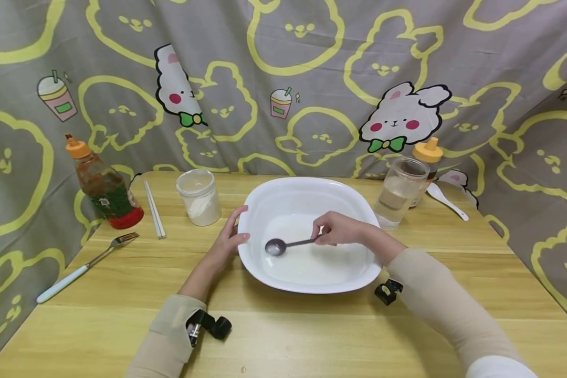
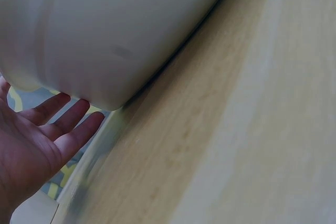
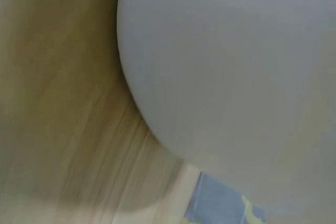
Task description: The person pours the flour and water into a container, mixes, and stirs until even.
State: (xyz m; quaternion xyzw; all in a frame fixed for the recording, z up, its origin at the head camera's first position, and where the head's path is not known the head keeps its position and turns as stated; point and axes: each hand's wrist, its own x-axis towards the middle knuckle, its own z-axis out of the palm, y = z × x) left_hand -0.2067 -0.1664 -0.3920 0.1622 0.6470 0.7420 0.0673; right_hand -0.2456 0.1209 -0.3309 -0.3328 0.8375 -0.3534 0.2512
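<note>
In the head view, a white basin [image 1: 307,287] stands mid-table with a pale whitish layer on its bottom. My right hand [image 1: 335,228] pinches the handle of a dark metal spoon [image 1: 276,247], whose bowl is low inside the basin and holds a little whitish stuff. At the basin's left rim is my left hand [image 1: 227,240], its thumb and a finger touching the edge. The left wrist view shows the left hand's other fingers [image 2: 65,124] fairly straight, tips against the basin's outer wall [image 2: 105,40]. Only the basin's outside [image 3: 220,77] shows in the right wrist view; the right hand is out of it.
Left of the basin are a jar of white powder [image 1: 200,205], chopsticks [image 1: 155,210], a red sauce bottle [image 1: 108,191] and a fork [image 1: 85,268]. To its right stand a glass jar of clear liquid [image 1: 399,197], an orange-capped bottle [image 1: 427,150] and a white spoon [image 1: 448,201]. A patterned curtain [image 1: 227,47] hangs behind.
</note>
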